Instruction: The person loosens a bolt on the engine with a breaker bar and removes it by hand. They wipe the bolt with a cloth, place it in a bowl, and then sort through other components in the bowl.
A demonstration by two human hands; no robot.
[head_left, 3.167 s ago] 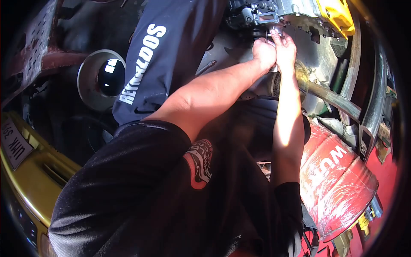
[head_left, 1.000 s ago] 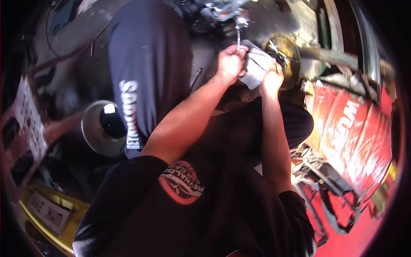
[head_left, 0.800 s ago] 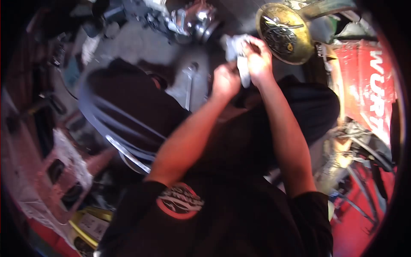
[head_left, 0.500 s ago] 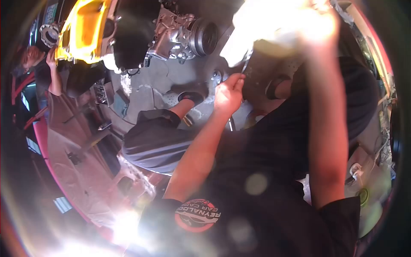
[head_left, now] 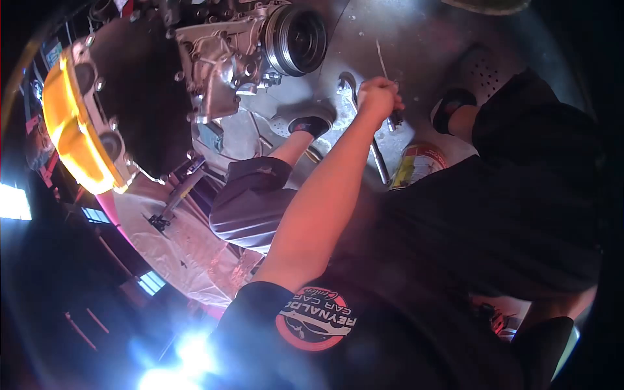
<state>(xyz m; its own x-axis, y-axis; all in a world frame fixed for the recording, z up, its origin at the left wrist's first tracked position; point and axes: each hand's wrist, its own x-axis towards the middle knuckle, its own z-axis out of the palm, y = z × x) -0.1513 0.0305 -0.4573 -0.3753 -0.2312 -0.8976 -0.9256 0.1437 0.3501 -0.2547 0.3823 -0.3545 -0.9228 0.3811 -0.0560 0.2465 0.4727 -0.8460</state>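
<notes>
Head view, looking steeply down. Only the left hand [head_left: 378, 97] showed, at the end of a bare forearm stretched out from a black sleeve with a round red and white printed badge [head_left: 316, 318]. Its fingers were curled shut in a fist on the lower end of a thin, straight, silvery metal rod [head_left: 382, 60]. The rod stood up out of the fist, leaning slightly, over the grey concrete floor [head_left: 422, 32]. A short dark piece [head_left: 394, 119] stuck out under the fist; could not tell whether it belonged to the rod or was held with it. The right hand was out of frame; only a bent arm showed at the lower right edge.

Just beside the fist a long chrome spanner [head_left: 379, 162] lay on the floor, its ring end beyond the wrist and its shaft passing behind the forearm. A red and yellow spray can [head_left: 416, 164] lay on its side near the shaft.

Further out was a grey cast-metal engine assembly [head_left: 221, 62] with a dark ribbed pulley [head_left: 296, 39] facing the hand. A bright yellow painted part [head_left: 71, 133] curved along the left edge. Between the assembly and the arm was another person's leg in dark shorts [head_left: 250, 198], the dark shoe [head_left: 311, 123] planted on the floor near the spanner. Crumpled clear plastic sheeting [head_left: 175, 240] was spread lower left.
</notes>
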